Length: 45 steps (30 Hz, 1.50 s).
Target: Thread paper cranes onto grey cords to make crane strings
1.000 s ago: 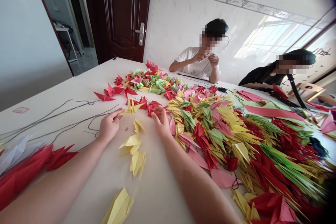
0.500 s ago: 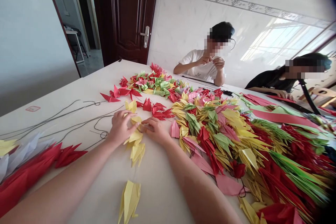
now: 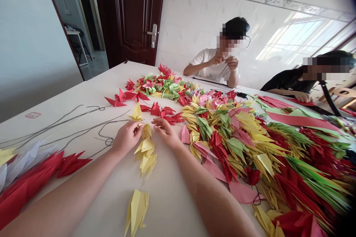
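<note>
My left hand [image 3: 126,137] rests at the top of a line of yellow paper cranes [image 3: 145,152], its fingertips closed at the base of one yellow crane [image 3: 136,114]. A little to the right, my right hand [image 3: 167,133] lies with fingers apart and holds nothing. Its fingertips are just below a row of red paper cranes [image 3: 164,115]. A single yellow crane [image 3: 137,207] lies nearer me on the white table [image 3: 167,196]. A large heap of multicoloured paper cranes [image 3: 230,142] spreads to the right of my right forearm.
Dark cords [image 3: 83,126] lie on the table [image 3: 55,129] at left, beyond red and white cranes [image 3: 30,176]. Pink and green paper strips [image 3: 302,119] lie at the far right. Across the table, one person [image 3: 214,64] works with raised hands, another [image 3: 292,81] sits at right.
My left hand has moved right from beside the yellow cranes and closed at one. My right hand has shifted slightly, its fingers now spread. The view has turned a little.
</note>
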Each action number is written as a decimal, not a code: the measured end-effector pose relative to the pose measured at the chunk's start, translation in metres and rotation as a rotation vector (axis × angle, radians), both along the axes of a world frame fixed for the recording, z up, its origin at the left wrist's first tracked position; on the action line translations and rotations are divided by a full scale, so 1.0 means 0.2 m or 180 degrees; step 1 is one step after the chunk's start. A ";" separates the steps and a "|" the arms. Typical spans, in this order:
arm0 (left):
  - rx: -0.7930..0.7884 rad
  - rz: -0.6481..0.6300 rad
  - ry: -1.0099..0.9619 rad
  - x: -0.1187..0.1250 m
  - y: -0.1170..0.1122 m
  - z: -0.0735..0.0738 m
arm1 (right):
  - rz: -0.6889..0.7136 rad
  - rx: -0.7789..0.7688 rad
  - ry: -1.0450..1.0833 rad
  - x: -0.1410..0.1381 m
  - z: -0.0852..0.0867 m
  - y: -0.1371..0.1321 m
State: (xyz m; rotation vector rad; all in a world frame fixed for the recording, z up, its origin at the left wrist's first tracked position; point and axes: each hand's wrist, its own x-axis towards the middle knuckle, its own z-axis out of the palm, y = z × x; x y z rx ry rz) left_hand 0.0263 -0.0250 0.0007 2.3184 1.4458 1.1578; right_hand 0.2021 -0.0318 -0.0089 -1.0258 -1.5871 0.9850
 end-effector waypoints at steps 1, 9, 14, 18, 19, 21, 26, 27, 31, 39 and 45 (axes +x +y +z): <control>-0.0052 0.0038 -0.0112 0.00 -0.01 0.01 | -0.0056 -0.0036 0.0030 0.00 0.00 0.00; -0.0861 -0.0353 -0.1136 0.00 -0.04 0.03 | 0.0208 -0.0502 -0.0053 -0.01 -0.03 0.01; -0.0911 -0.0364 -0.1158 0.00 -0.01 0.03 | 0.0058 -0.0799 0.0444 0.01 0.01 0.00; -0.1403 -0.0449 -0.1123 0.00 0.00 0.02 | 0.0214 -0.1101 0.0618 0.01 0.03 -0.01; -0.1536 -0.0491 -0.1244 0.00 0.00 0.02 | 0.0238 -0.1178 0.0627 0.01 0.03 -0.01; -0.1741 -0.0733 -0.1572 -0.01 0.01 0.02 | 0.0241 -0.1226 0.0632 0.01 0.04 -0.01; -0.2171 -0.1450 -0.2033 -0.01 0.01 0.03 | 0.0396 -0.1131 0.0723 0.02 0.07 -0.02; -0.2213 -0.1483 -0.2061 -0.01 0.01 0.04 | 0.0452 -0.1145 0.0729 0.02 0.07 -0.02; -0.2185 -0.1411 -0.1825 -0.01 0.01 0.04 | 0.0638 -0.1150 0.0649 0.01 0.06 -0.02; -0.2145 -0.1079 -0.1782 -0.01 0.00 0.03 | 0.0694 -0.0989 0.1290 -0.02 0.03 -0.01; -0.2174 -0.1144 -0.1846 -0.02 0.00 0.04 | 0.0663 -0.0902 0.1275 -0.03 0.04 -0.03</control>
